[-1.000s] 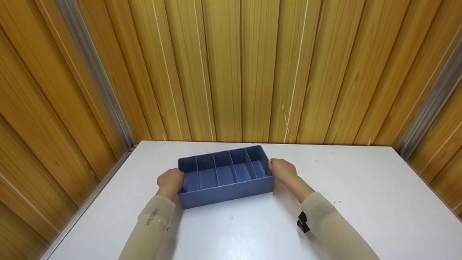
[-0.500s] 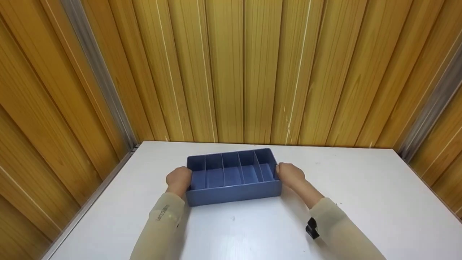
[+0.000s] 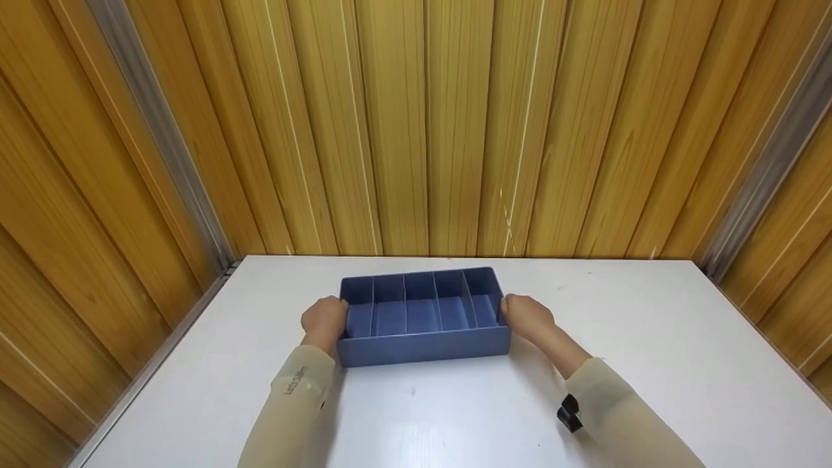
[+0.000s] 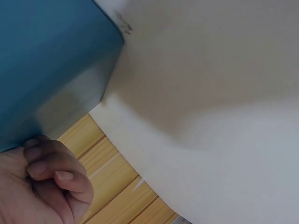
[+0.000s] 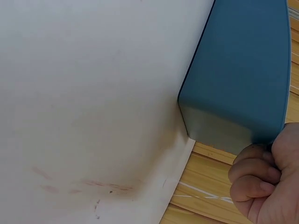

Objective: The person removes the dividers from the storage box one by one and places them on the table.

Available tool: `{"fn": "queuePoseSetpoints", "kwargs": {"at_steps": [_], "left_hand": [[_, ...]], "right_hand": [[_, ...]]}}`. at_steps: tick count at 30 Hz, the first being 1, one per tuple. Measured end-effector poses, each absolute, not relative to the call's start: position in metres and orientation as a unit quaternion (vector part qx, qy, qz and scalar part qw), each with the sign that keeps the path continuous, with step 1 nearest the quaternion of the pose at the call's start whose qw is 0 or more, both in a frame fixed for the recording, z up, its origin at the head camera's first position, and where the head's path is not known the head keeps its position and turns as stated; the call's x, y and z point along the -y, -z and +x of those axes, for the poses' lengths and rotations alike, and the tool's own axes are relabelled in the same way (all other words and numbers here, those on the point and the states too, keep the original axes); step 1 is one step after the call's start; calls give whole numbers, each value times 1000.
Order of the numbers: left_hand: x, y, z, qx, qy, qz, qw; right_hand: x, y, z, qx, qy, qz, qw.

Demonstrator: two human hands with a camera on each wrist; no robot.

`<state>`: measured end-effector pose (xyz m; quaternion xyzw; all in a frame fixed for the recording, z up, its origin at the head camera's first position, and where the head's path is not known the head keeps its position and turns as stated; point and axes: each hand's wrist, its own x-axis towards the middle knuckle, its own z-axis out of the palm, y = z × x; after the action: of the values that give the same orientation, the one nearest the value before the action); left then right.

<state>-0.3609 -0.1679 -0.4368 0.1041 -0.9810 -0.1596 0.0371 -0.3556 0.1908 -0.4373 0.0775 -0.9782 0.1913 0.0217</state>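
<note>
A long blue divider box (image 3: pixel 422 348) with several compartments side by side lies at the middle of the white table, its right end turned slightly away. The compartments hold nothing. My left hand (image 3: pixel 325 320) grips the left end wall at the rim, and my right hand (image 3: pixel 528 316) grips the right end wall the same way. In the left wrist view, curled fingers (image 4: pixel 60 170) press against the outside of the box (image 4: pixel 51 56). The right wrist view shows the fingers (image 5: pixel 252 175) folded below the rim of the box (image 5: pixel 238 65).
The white table (image 3: pixel 624 338) extends around the box on all sides, with small marks on its surface. A wood-patterned panel wall (image 3: pixel 455 130) rises behind it. Metal corner posts (image 3: pixel 166 136) stand at left and right.
Both hands have turned the box, so its front side now runs closer to level. It has also shifted a little to the right. Both grips have stayed the same.
</note>
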Motion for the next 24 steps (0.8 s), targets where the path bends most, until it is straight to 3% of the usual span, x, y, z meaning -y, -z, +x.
{"fn": "queuePoseSetpoints", "kwargs": {"at_steps": [24], "left_hand": [[158, 433, -363, 987, 137, 80, 23]], "right_hand": [[-198, 436, -344, 978, -205, 46, -3]]}}
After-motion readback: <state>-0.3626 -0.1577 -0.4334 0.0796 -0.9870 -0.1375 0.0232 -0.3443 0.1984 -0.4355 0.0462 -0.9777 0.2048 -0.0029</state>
